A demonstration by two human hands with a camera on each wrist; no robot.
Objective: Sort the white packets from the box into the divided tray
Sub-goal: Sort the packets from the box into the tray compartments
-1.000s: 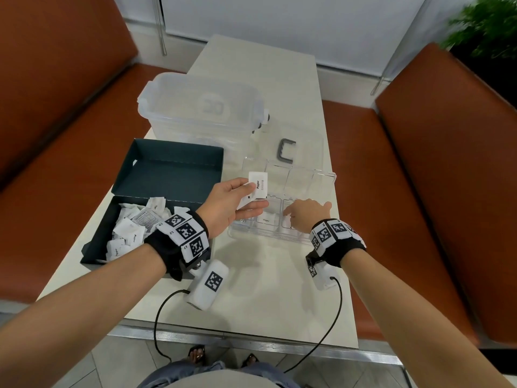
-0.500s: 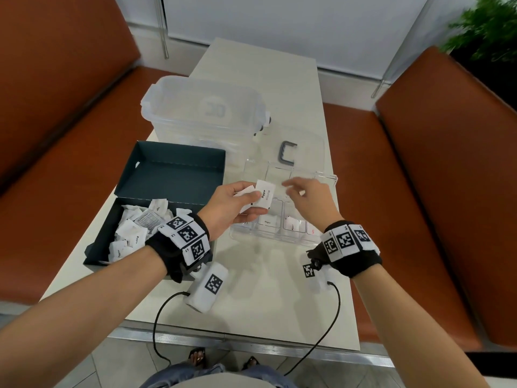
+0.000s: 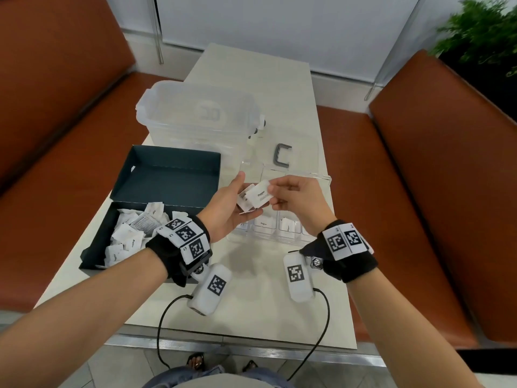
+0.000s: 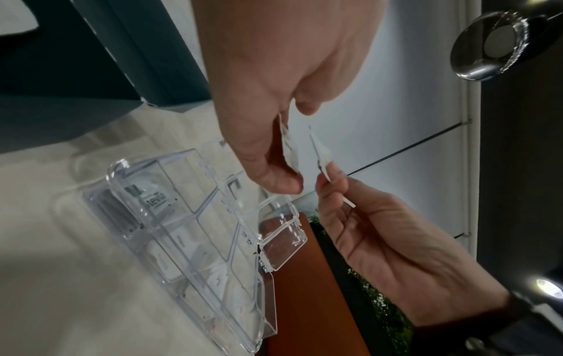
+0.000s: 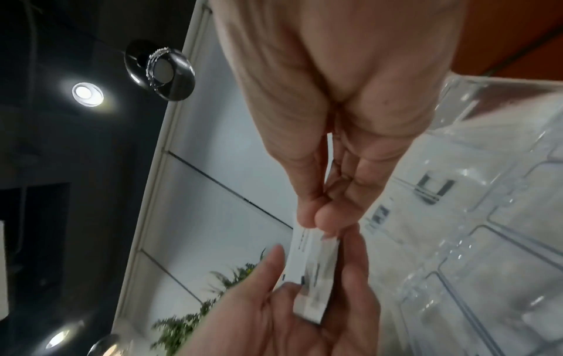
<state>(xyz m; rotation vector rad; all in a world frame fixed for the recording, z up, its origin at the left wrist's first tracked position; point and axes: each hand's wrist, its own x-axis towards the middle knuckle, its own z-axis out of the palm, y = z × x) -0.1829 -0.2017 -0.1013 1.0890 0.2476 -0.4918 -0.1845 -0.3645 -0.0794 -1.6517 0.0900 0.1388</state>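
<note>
Held a small stack of packets (image 3: 247,201) in the left hand (image 3: 228,211), above the tray's (image 3: 321,177) near-left compartments. Pinched the top packet (image 3: 261,195) with the right hand (image 3: 296,201). Best peeled off singly, label read, then dropped into its matching compartment.

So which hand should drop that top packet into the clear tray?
The right hand, probably. It already pinches the top packet and hangs right above the divided tray. The left hand is busy holding the other packets.
</note>
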